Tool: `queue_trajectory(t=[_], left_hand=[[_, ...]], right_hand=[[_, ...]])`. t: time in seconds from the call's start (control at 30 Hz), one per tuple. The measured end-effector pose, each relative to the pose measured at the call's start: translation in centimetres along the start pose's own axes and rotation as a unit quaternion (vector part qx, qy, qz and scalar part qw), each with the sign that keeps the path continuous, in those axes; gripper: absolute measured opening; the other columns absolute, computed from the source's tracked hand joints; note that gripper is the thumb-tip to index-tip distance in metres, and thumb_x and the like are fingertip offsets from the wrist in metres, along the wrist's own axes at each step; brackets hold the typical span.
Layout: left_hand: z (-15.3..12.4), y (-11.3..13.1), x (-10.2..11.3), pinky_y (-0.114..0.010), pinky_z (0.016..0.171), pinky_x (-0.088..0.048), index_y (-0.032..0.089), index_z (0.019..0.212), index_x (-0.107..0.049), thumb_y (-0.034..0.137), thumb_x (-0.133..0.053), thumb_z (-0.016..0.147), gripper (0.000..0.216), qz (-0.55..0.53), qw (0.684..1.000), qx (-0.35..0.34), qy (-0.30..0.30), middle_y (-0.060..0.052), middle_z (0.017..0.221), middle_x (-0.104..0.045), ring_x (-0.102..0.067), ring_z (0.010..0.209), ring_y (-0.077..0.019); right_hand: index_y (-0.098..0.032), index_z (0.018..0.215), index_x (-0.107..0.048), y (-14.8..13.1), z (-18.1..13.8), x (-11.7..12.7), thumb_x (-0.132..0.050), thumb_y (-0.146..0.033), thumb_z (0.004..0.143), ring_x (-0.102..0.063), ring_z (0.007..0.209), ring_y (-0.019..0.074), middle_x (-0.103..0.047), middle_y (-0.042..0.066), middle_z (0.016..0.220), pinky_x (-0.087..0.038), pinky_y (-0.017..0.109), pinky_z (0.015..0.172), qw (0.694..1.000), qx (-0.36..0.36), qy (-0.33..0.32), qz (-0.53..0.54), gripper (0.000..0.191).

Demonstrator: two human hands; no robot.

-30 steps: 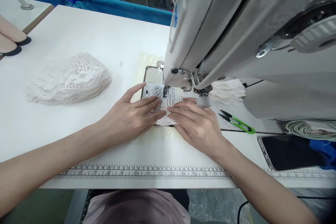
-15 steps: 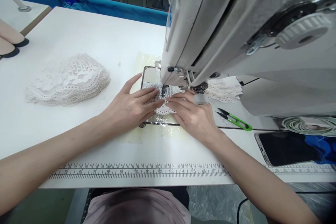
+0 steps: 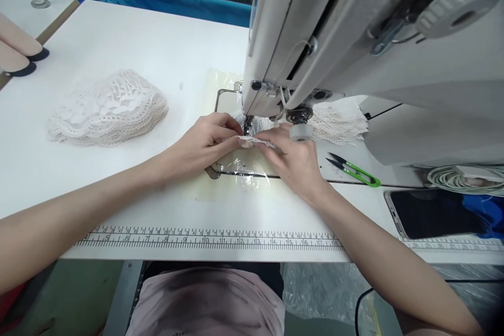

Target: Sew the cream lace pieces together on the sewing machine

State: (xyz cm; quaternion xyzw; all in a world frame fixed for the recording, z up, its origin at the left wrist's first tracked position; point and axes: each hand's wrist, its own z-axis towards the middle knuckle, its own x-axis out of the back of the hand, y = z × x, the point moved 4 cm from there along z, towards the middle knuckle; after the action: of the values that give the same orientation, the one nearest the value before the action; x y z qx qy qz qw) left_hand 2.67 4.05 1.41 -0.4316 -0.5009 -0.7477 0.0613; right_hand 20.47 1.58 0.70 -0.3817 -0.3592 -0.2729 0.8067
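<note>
A white lace piece (image 3: 252, 140) lies under the presser foot (image 3: 248, 125) of the sewing machine (image 3: 291, 37), its near edge lifted off the plate. My left hand (image 3: 210, 139) pinches that edge on the left, fingers bent. From the right, my right hand (image 3: 297, 160) grips the same edge between thumb and fingers, just below the machine head. The lace's far part is hidden behind my fingers and the machine.
A stack of white lace (image 3: 110, 110) lies on the left of the table. More lace (image 3: 338, 122) sits behind the needle area. Green thread snips (image 3: 354, 169), a phone (image 3: 433, 213) and a coiled cord (image 3: 464, 178) are at right. A ruler strip (image 3: 212, 239) runs along the front edge.
Both hands went from lying flat on the lace to pinching its near edge, which is now raised and folded up toward the presser foot. The view has shifted slightly.
</note>
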Motion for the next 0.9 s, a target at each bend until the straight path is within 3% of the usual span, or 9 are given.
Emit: queue_trajectory(t=[0.13, 0.27, 0.37, 0.47, 0.63, 0.9], left_hand=[[0.1, 0.0, 0.1, -0.032, 0.086, -0.050, 0.024, 0.090, -0.075, 0.040, -0.044, 0.100, 0.037, -0.010, 1.000, -0.005, 0.002, -0.003, 0.105, -0.064, -0.060, 0.098, -0.0168], [-0.7, 0.5, -0.4, -0.037, 0.090, -0.049, 0.022, 0.083, -0.075, 0.037, -0.044, 0.100, 0.039, 0.087, 0.994, -0.066, 0.012, -0.005, 0.109, -0.065, -0.059, 0.102, -0.0192], [-2.1, 1.4, -1.1, -0.045, 0.102, -0.044, 0.024, 0.100, -0.073, 0.029, -0.051, 0.098, 0.023, 0.231, 0.956, -0.168, 0.061, -0.005, 0.112, -0.068, -0.059, 0.110, -0.0222], [-3.6, 2.3, -1.9, -0.047, 0.111, -0.040, 0.023, 0.117, -0.066, 0.018, -0.054, 0.095, 0.026, 0.347, 0.903, -0.242, 0.075, -0.002, 0.122, -0.068, -0.059, 0.118, -0.0222], [-4.5, 3.0, -2.1, -0.053, 0.110, -0.041, 0.009, 0.124, -0.061, 0.015, -0.055, 0.094, 0.031, 0.392, 0.885, -0.250, 0.033, -0.013, 0.125, -0.067, -0.057, 0.126, -0.0294], [-4.1, 3.1, -2.0, -0.053, 0.101, -0.049, 0.013, 0.116, -0.065, 0.022, -0.054, 0.097, 0.024, 0.399, 0.875, -0.261, 0.085, -0.010, 0.113, -0.073, -0.065, 0.116, -0.0276]], right_hand=[[-0.024, 0.099, -0.074, 0.0, 0.1, 0.0, -0.055, -0.028, 0.096, -0.067, 0.087, 0.0201, -0.075, 0.002, 0.088, -0.049, 0.037, 0.087, 1.000, -0.006, -0.007, 0.004, 0.020], [-0.022, 0.097, -0.074, -0.4, -0.2, 0.1, -0.055, -0.026, 0.095, -0.066, 0.085, 0.0209, -0.076, 0.004, 0.088, -0.049, 0.042, 0.090, 1.000, 0.016, -0.025, 0.010, 0.020], [-0.021, 0.093, -0.074, -1.1, -0.6, 0.3, -0.055, -0.017, 0.091, -0.066, 0.093, 0.0222, -0.076, 0.004, 0.097, -0.049, 0.044, 0.093, 0.996, 0.083, -0.031, -0.017, 0.019], [-0.021, 0.093, -0.073, -1.6, -1.1, 0.5, -0.054, -0.014, 0.090, -0.066, 0.095, 0.0215, -0.076, 0.002, 0.105, -0.050, 0.044, 0.093, 0.987, 0.141, -0.027, -0.068, 0.020], [-0.021, 0.096, -0.071, -1.7, -1.4, 0.6, -0.056, -0.016, 0.091, -0.067, 0.089, 0.0191, -0.076, 0.000, 0.105, -0.051, 0.042, 0.093, 0.980, 0.169, -0.020, -0.106, 0.017], [-0.019, 0.095, -0.071, -1.7, -1.3, 0.5, -0.057, -0.015, 0.090, -0.068, 0.089, 0.0180, -0.076, 0.000, 0.104, -0.051, 0.042, 0.095, 0.979, 0.176, -0.010, -0.106, 0.016]])
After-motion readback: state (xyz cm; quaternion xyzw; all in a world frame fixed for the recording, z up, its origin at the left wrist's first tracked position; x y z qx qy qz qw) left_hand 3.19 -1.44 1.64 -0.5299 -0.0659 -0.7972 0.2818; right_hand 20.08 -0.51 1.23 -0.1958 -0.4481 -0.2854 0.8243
